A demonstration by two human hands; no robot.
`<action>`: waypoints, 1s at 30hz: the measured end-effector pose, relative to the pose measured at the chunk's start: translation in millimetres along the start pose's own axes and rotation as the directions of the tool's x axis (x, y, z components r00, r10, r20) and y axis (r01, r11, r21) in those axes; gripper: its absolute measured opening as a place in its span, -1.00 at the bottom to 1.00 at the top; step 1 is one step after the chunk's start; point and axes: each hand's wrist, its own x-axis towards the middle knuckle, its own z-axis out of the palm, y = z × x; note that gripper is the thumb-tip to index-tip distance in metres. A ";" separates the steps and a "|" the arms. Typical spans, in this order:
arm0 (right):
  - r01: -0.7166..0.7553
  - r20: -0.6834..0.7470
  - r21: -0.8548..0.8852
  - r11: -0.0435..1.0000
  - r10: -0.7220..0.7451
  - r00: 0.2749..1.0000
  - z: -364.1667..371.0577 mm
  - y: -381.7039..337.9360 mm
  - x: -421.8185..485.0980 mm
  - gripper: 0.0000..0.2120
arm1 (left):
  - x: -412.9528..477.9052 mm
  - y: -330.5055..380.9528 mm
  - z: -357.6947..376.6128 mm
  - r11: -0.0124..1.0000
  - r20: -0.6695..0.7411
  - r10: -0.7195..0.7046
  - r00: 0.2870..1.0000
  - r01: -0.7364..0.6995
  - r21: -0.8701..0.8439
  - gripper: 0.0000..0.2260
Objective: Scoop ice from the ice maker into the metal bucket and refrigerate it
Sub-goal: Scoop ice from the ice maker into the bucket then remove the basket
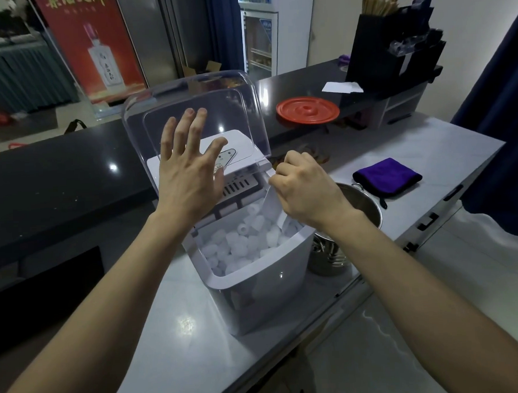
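Observation:
A white ice maker (265,291) stands on the pale counter, its clear lid (206,94) swung up. Its bin holds a heap of ice pieces (242,241). My left hand (188,166) is spread flat against the raised lid, fingers straight. My right hand (305,188) grips the handle of a clear plastic scoop (271,207), whose blade dips into the ice at the bin's right side. The metal bucket (368,209) stands just right of the machine, mostly hidden behind my right wrist.
A smaller metal cup (328,258) with utensils stands in front of the bucket. A purple cloth (387,176) lies to the right. An orange lid (307,109) and a black organiser (393,45) sit on the dark bar top. A glass-door fridge (258,39) stands at the back.

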 end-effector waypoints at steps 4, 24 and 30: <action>0.011 0.048 -0.001 1.000 -0.011 0.999 -4.7 1.2 1.0 -0.73 | -0.5 0.3 -1.3 1.000 0.001 0.002 1.000 -0.002 -0.003 -0.52; 0.069 0.151 0.073 0.995 -0.079 0.985 17.0 -28.5 2.8 -0.70 | -1.8 -2.4 4.4 1.000 -0.013 0.026 1.000 -0.026 0.000 -0.51; -0.029 0.257 0.120 0.992 -0.003 0.967 22.1 -29.4 3.2 -0.81 | -2.5 -6.2 6.8 0.999 -0.030 0.047 0.998 -0.047 0.001 -0.53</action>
